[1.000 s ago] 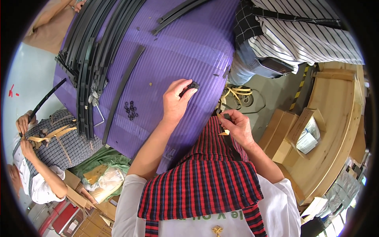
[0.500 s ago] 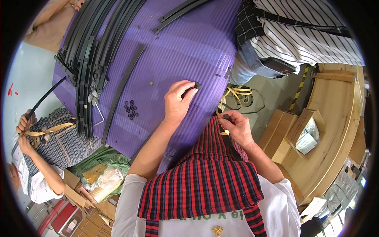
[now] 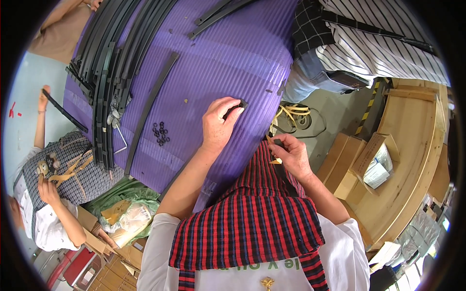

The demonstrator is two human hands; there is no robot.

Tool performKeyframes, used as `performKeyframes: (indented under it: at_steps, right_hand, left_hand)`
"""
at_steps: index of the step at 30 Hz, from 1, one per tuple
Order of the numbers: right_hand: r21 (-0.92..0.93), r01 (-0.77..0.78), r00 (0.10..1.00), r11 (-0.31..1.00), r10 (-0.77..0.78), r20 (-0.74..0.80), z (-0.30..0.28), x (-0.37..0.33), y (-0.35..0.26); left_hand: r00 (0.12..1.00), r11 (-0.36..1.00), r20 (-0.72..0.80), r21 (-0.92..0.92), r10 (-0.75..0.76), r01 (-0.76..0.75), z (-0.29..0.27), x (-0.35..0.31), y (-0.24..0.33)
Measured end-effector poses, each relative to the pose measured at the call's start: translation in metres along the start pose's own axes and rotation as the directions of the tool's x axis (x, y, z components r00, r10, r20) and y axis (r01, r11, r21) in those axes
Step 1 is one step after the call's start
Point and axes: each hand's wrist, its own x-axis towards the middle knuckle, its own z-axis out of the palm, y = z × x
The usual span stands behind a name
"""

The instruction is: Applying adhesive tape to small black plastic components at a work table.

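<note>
Left hand [image 3: 219, 125] is out over the ribbed purple plastic sheet [image 3: 233, 53] that covers the table, fingers curled together and pinching the end of a small flat black strip piece [image 3: 236, 105] between thumb and fingertips, right at the sheet's near right part. Right hand [image 3: 290, 154] sits lower, just off the sheet's edge above the red-and-black checked cloth [image 3: 247, 218] on the person's chest; its fingers are closed around a small dark piece [image 3: 277, 142], with a pale yellowish bit [image 3: 275, 160] poking out below, though what exactly that bit is I can't make out from here. The two hands are near each other but apart.

To the left on the sheet, a long single black rubber strip [image 3: 148, 111] lies slantwise, and just beside it a little cluster of small black rings [image 3: 160, 133]. Further left, a thick stack of long black strips [image 3: 104, 72] runs along the sheet's edge. Another person in a striped shirt [image 3: 383, 43] stands at the far right corner; a third in a checked shirt [image 3: 63, 169] sits at the lower left.
</note>
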Motion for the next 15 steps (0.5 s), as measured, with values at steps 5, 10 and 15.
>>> performKeyframes:
  at_steps: [5,10,15]
  right_hand:
    - [0.007,0.013,1.0,1.0,-0.013,0.011,0.0,0.001,0.003]
    - [0.074,0.029,0.975,0.997,-0.044,0.216,0.002,-0.018,-0.032]
    - [-0.355,0.589,0.804,0.726,-0.484,0.344,0.017,-0.025,-0.057]
  left_hand:
    - [0.998,0.998,-0.016,0.006,0.06,-0.06,-0.003,0.001,0.005]
    - [0.988,0.992,0.091,-0.009,0.126,-0.125,-0.023,-0.037,0.057]
    - [0.861,0.789,0.405,-0.396,-0.309,0.47,-0.014,-0.056,0.083]
